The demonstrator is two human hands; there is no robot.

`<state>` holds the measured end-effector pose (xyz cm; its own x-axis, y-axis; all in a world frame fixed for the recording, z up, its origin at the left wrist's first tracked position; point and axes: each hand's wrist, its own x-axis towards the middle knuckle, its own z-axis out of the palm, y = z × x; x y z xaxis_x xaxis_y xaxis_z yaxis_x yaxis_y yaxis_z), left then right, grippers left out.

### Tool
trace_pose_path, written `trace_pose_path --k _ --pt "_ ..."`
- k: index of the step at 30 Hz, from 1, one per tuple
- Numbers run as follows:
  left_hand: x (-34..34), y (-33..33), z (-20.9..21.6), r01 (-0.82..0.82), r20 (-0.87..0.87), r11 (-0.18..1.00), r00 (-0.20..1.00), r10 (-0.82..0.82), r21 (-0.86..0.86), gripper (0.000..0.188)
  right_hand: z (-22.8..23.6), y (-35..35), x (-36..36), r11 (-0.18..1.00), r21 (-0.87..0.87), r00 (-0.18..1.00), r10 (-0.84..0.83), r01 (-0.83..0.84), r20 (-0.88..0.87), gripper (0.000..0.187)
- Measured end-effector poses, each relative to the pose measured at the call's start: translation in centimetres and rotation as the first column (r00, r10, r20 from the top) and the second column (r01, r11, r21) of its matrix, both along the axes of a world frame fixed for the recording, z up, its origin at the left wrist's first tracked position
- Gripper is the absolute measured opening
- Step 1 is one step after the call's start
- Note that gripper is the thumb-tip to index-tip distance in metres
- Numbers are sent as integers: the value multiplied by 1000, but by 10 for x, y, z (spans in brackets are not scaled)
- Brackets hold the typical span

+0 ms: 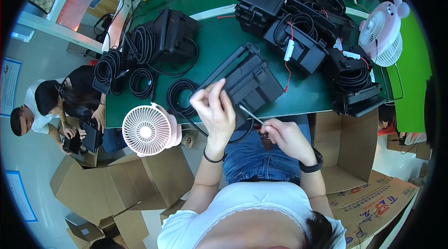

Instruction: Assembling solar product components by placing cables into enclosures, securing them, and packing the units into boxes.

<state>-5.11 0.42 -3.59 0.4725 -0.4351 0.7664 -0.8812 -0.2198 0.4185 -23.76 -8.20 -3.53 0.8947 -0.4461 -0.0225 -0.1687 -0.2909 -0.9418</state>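
Note:
Tilted at the table's near edge is a black plastic case (254, 83) with a handle frame and latches. My left hand (215, 111) is at its near left side, with bent fingers against it; the thumb's contact is hard to make out. In my closed right hand (287, 138) is a thin metal-shafted tool (252, 114), which looks like a screwdriver. Its shaft points up and left, its tip at the case's lower side. A dark reddish part shows below my fingers. A coiled black cable (181, 96) lies left of the case, and a cable loop hangs beneath it.
More black cases with cables stand at left (175, 34) and right (298, 46) on the green table (210, 34). A pink fan (147, 130) is at the near left edge, another fan (380, 32) at far right. Open cardboard boxes (135, 179) flank me. Two people sit at left.

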Motion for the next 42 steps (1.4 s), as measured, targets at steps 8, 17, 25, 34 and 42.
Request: trace_pose_path --k 8,17,25,34,42 --pt "11 33 -32 123 33 974 992 -119 -188 34 3 -34 -5 865 369 905 -407 340 121 22" --pt "-6 56 -39 241 276 956 942 -189 -168 34 -10 -55 44 788 514 815 -519 339 259 21" --pt "1 30 -58 496 484 865 777 -402 -78 38 -46 -64 26 785 354 731 -611 509 304 12" --pt "16 65 -80 130 190 924 980 -64 -359 29 -52 -56 35 753 337 666 -658 565 352 14" --pt "49 84 -53 -260 14 792 953 303 553 47 -50 -56 33 758 317 674 -652 570 346 13"
